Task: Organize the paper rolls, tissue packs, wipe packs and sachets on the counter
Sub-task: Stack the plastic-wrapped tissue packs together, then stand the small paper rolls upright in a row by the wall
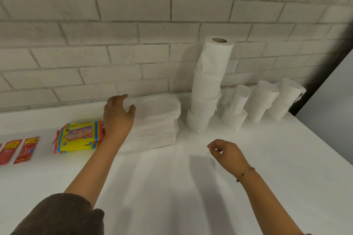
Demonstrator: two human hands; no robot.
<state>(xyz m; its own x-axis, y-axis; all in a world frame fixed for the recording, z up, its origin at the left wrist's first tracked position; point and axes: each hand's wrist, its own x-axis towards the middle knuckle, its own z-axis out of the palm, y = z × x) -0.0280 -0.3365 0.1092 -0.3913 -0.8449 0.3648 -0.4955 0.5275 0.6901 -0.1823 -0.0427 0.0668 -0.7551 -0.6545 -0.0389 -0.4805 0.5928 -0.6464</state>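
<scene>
A stack of white tissue packs [156, 122] stands on the white counter [172, 187] near the wall. My left hand [118, 114] rests open against the stack's left side, fingers spread. A stack of yellow wipe packs [79, 135] lies just left of that hand. Red sachets [17, 150] lie side by side at the far left edge. A leaning tower of white paper rolls [208, 85] rises right of the tissue packs, with shorter roll stacks [261, 101] beyond it. My right hand [227, 153] hovers over the counter, fingers loosely curled, holding nothing.
A grey brick wall [152, 24] runs along the back of the counter. The counter's right edge [324, 139] slants away at the right, with a dark gap and a pale surface beyond it.
</scene>
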